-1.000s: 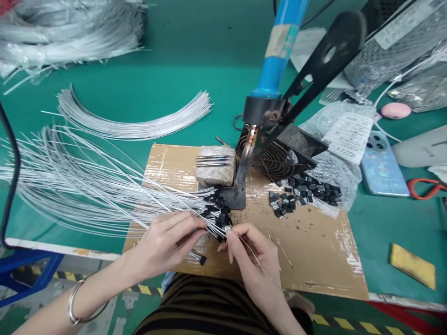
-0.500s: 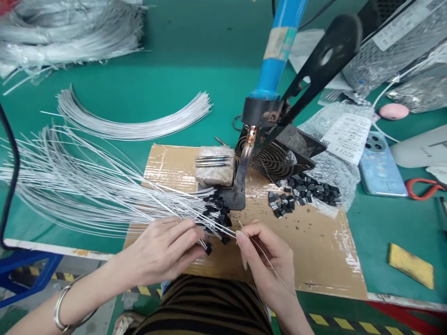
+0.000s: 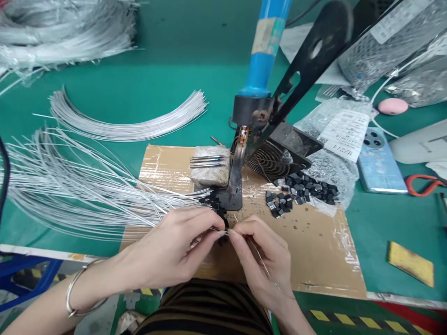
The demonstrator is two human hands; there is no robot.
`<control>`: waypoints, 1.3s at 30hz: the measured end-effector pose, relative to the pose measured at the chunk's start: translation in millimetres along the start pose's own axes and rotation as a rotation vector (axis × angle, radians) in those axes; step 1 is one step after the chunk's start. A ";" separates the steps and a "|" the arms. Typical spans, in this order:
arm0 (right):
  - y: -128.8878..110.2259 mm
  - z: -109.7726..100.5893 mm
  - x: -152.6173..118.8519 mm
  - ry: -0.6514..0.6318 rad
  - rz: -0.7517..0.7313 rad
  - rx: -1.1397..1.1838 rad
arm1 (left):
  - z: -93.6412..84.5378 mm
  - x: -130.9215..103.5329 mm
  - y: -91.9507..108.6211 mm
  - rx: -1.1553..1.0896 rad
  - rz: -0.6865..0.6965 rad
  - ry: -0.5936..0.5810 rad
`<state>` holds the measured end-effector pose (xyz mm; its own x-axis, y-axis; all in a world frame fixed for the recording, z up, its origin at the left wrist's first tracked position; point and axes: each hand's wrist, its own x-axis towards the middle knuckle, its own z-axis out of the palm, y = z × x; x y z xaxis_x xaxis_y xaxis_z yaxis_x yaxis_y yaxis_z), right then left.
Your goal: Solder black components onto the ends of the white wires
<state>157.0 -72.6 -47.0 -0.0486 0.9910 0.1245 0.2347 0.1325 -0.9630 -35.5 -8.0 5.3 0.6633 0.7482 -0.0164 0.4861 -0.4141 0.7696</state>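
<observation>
Over the front of the cardboard, my left hand (image 3: 185,242) is closed, thumb and forefinger pinching the ends of white wires. My right hand (image 3: 263,253) faces it, fingertips nearly touching the left ones. A thin solder wire (image 3: 260,258) runs through the right palm, its tip poking up past the fingers; the right fingertips also meet the wire ends. A loose bundle of white wires (image 3: 115,200) spreads left from the hands. Black connectors (image 3: 220,209) lie at its right end, partly hidden by my left hand. Behind stands a blue-handled soldering iron (image 3: 261,70), tip down.
A fan (image 3: 275,158) and a wrapped block (image 3: 211,170) flank the iron. Loose black connectors (image 3: 307,188) lie right on the cardboard (image 3: 321,251). Farther right are a phone (image 3: 380,163), red-handled scissors (image 3: 422,186) and a yellow sponge (image 3: 411,264). More wires (image 3: 129,125) lie behind.
My left hand has moved right, and its fingers now pinch the wire ends beside my right fingertips. The right hand has shifted slightly left. The view has turned a little.
</observation>
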 end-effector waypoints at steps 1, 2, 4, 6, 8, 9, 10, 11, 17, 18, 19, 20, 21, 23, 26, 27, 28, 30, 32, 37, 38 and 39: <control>0.1 2.4 1.4 0.016 0.019 0.012 | -0.4 1.0 0.4 -0.049 -0.076 -0.012; 0.4 5.0 2.6 0.033 0.050 0.031 | -1.2 2.3 0.4 -0.103 -0.158 -0.025; 1.9 9.1 4.2 0.090 0.145 0.090 | -2.8 6.2 -1.3 -0.226 -0.322 -0.056; 5.4 10.1 4.7 0.179 0.257 0.202 | -3.6 11.1 -4.6 -0.347 -0.437 -0.067; 9.9 7.7 4.1 0.234 0.306 0.373 | -2.9 15.8 -8.6 -0.425 -0.488 -0.037; 11.8 6.0 3.4 0.248 0.312 0.459 | -2.1 17.6 -10.4 -0.450 -0.495 -0.015; 13.2 4.4 2.6 0.259 0.318 0.533 | -1.1 19.0 -11.9 -0.470 -0.494 0.007; 13.6 3.4 1.7 0.269 0.332 0.585 | -0.1 20.0 -13.1 -0.486 -0.493 0.026; 2.8 13.4 3.4 0.259 0.442 0.519 | 2.3 20.5 -14.7 -0.506 -0.506 0.077; 0.9 15.7 4.9 0.250 0.435 0.503 | 2.0 20.4 -14.4 -0.499 -0.495 0.088; -0.6 17.8 6.4 0.247 0.430 0.495 | 1.6 20.5 -14.0 -0.496 -0.479 0.102; -1.7 19.3 7.9 0.247 0.427 0.492 | 1.3 20.6 -13.5 -0.499 -0.460 0.115; -2.5 20.4 9.2 0.249 0.425 0.491 | 1.1 20.6 -12.9 -0.507 -0.440 0.127; -3.6 21.4 11.2 0.255 0.417 0.483 | 1.5 20.5 -11.7 -0.520 -0.411 0.147; -4.8 21.2 12.8 0.258 0.397 0.462 | 3.6 19.4 -10.7 -0.506 -0.403 0.157; -5.0 21.0 12.9 0.259 0.393 0.460 | 4.4 18.8 -10.6 -0.496 -0.410 0.155; -5.1 20.9 12.9 0.261 0.392 0.460 | 5.3 18.2 -10.7 -0.487 -0.418 0.154; -4.7 20.7 12.3 0.263 0.397 0.474 | 6.6 17.2 -11.2 -0.473 -0.437 0.156; -3.4 20.8 11.2 0.266 0.411 0.506 | 7.5 16.8 -11.8 -0.466 -0.451 0.162; 1.6 23.0 8.4 0.211 0.443 0.631 | 9.1 16.8 -11.2 -0.470 -0.460 0.159; 2.3 23.8 8.2 0.201 0.450 0.652 | 9.5 16.7 -10.7 -0.477 -0.459 0.159; 3.0 24.7 8.4 0.199 0.456 0.672 | 9.9 16.6 -10.1 -0.483 -0.459 0.161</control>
<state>133.3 -64.3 -54.8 0.0977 0.9381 -0.3323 -0.4423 -0.2582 -0.8589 -23.8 3.4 -9.1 0.3395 0.8761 -0.3422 0.3646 0.2128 0.9065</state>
